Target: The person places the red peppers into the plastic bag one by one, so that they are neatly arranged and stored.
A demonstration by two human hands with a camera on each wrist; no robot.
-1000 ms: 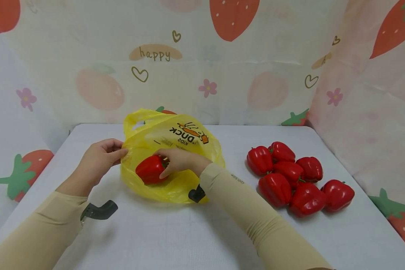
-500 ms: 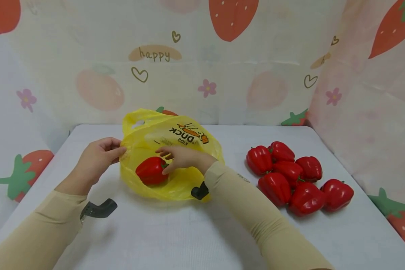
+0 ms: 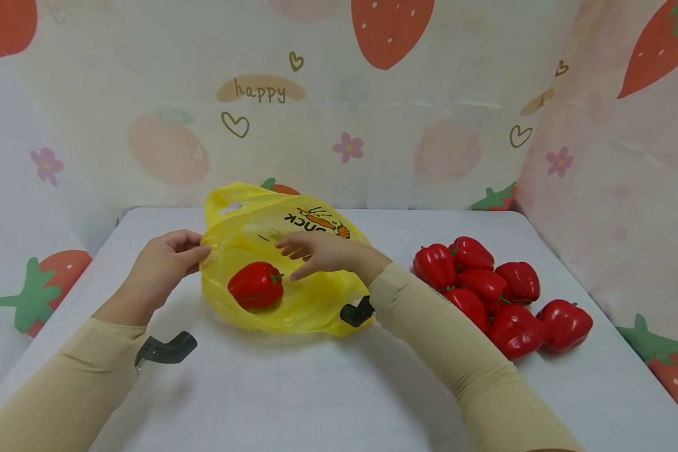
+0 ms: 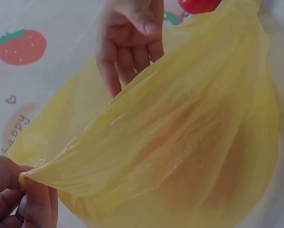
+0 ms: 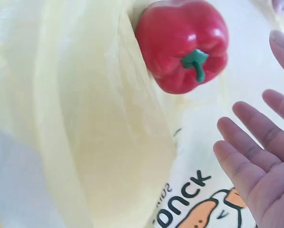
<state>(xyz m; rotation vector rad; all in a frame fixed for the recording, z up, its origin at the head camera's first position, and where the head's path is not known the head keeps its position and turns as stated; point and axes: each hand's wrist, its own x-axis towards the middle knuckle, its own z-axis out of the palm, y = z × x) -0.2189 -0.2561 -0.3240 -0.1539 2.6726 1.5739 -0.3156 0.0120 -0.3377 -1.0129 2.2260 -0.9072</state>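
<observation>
Left hand pinches the rim of the yellow bag; right hand, fingers extended and gripping nothing, is at the bag's mouth. Bare surface extends nearside of both hands. Bag contents: one red pepper, left of the right hand. Seven peppers lie to its right.

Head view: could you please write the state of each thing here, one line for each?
Yellow plastic bag: mouth open, facing the person
Red bell pepper inside the bag: lying on its side, stem toward the right, not held
Seven other red bell peppers: clustered outside the bag, partly covered by the right sleeve
Left hand: pinching the bag's rim
Right hand: holding nothing
</observation>
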